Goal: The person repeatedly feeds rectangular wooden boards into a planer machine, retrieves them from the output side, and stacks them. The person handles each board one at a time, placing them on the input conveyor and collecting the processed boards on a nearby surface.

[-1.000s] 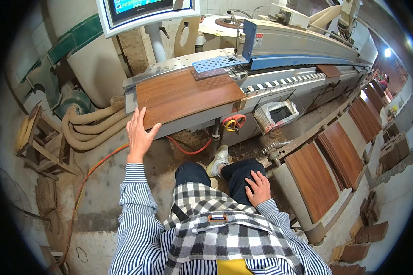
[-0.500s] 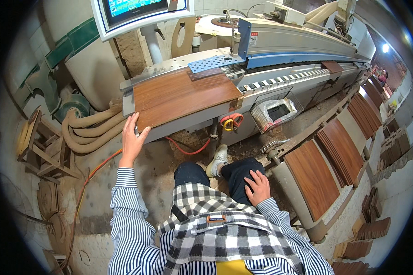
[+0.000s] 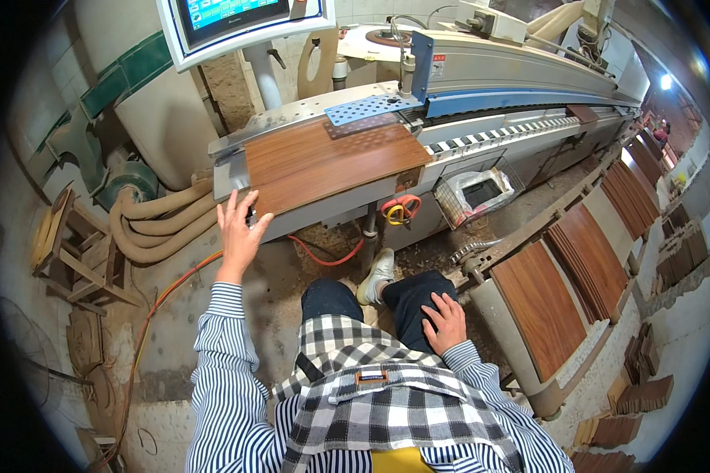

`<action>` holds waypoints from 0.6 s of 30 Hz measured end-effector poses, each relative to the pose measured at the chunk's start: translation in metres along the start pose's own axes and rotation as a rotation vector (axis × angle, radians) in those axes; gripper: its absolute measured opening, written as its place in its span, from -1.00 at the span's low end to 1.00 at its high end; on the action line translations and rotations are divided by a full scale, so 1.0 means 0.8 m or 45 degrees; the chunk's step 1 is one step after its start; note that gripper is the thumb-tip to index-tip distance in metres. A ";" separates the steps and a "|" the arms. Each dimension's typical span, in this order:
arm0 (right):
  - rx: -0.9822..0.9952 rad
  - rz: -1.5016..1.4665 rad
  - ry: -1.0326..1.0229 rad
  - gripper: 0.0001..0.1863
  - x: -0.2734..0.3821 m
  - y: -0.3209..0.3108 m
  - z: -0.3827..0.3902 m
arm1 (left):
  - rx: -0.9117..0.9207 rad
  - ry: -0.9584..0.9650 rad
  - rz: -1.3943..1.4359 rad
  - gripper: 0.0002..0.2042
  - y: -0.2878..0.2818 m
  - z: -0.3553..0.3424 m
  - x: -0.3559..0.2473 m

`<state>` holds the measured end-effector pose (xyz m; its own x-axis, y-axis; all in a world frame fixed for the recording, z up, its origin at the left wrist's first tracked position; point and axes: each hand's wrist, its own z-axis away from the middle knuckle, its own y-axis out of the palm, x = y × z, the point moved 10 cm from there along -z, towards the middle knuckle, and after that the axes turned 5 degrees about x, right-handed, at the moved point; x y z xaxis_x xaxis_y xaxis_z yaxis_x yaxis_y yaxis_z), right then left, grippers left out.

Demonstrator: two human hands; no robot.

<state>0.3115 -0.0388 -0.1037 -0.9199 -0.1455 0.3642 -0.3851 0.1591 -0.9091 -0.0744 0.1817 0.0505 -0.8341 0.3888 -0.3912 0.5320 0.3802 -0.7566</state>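
Observation:
A wood-grain board (image 3: 329,167) lies flat on the bed of a long machine, its far part beneath a blue perforated plate (image 3: 356,109). My left hand (image 3: 237,236) is at the board’s near-left corner, fingertips at the edge, thumb and fingers apart. My right hand (image 3: 445,322) rests on my right thigh, fingers spread. Red and yellow scissors (image 3: 401,210) hang on the machine’s front below the board.
A touchscreen (image 3: 229,16) stands top left. Hoses (image 3: 146,244) and a wooden stool (image 3: 77,252) sit at left, a red air line (image 3: 323,256) below. A wire basket (image 3: 454,214) hangs centre-right; a conveyor with stacked boards (image 3: 584,264) runs along the right, a distant person (image 3: 659,135) beyond.
In the last half second the board has slid a little to the right along the machine, with my left hand following it. My right hand stays on my thigh.

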 end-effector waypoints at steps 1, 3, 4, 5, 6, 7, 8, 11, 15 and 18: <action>-0.002 -0.005 0.002 -0.62 0.000 0.000 0.000 | 0.009 0.009 -0.007 -0.49 0.005 -0.004 -0.008; 0.015 0.025 0.005 -0.62 -0.003 0.004 0.001 | 0.035 0.030 -0.012 -0.50 0.020 -0.014 -0.027; 0.023 0.040 0.006 -0.62 -0.004 0.006 0.001 | 0.048 0.040 -0.015 -0.50 0.028 -0.019 -0.035; 0.026 0.037 0.001 -0.63 -0.003 0.005 0.001 | 0.073 0.057 -0.012 -0.50 0.038 -0.025 -0.041; 0.030 0.034 -0.005 -0.64 -0.001 0.003 0.001 | 0.077 0.077 0.018 -0.50 0.046 -0.030 -0.050; 0.034 0.031 -0.012 -0.64 0.000 0.002 0.001 | 0.080 0.096 0.047 -0.50 0.054 -0.035 -0.060; 0.014 0.003 -0.004 -0.64 -0.001 0.000 0.001 | 0.082 0.115 0.075 -0.50 0.061 -0.039 -0.068; -0.090 -0.144 0.021 -0.64 -0.011 -0.008 0.002 | 0.085 0.187 0.064 -0.48 0.088 -0.046 -0.087; -0.310 -0.283 0.142 -0.61 -0.075 -0.023 0.004 | 0.020 0.298 -0.123 -0.46 0.104 -0.042 -0.106; -0.339 -0.023 0.278 -0.54 -0.165 -0.026 -0.004 | -0.027 0.342 -0.221 -0.46 0.105 -0.039 -0.115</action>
<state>0.4412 -0.0200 -0.1321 -0.8958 0.0569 0.4408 -0.3810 0.4121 -0.8276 0.0518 0.2041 0.0397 -0.8457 0.5236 -0.1027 0.3905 0.4762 -0.7879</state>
